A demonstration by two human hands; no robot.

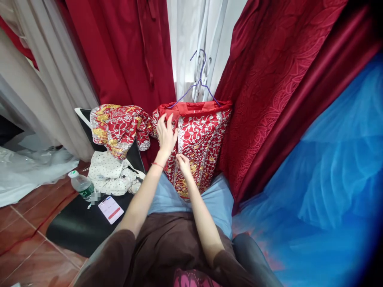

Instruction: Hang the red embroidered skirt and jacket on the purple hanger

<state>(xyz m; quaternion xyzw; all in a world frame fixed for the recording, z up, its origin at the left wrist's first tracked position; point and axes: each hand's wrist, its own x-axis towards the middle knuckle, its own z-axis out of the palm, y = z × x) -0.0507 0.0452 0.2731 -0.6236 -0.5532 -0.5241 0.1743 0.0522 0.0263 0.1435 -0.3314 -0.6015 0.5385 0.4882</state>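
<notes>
A red embroidered garment [199,135] with silver and gold patterns hangs in front of me from a purple wire hanger [200,81]. Near its upper left part is my left hand [166,134], fingers apart and lying against the cloth beside the front edge. Lower down, my right hand [183,164] pinches the silver-trimmed front edge; its fingertips are partly hidden. The garment's lower end hangs between my knees, and a red embroidered piece [115,129] is draped over the chair back to the left.
On the black chair seat [72,227] lie a phone [110,209], a water bottle [82,185] and a white dotted cloth bag [104,171]. Dark red dresses [125,52] hang behind the garment. Blue tulle [338,175] spreads at the right, and clear plastic [30,171] lies at the left.
</notes>
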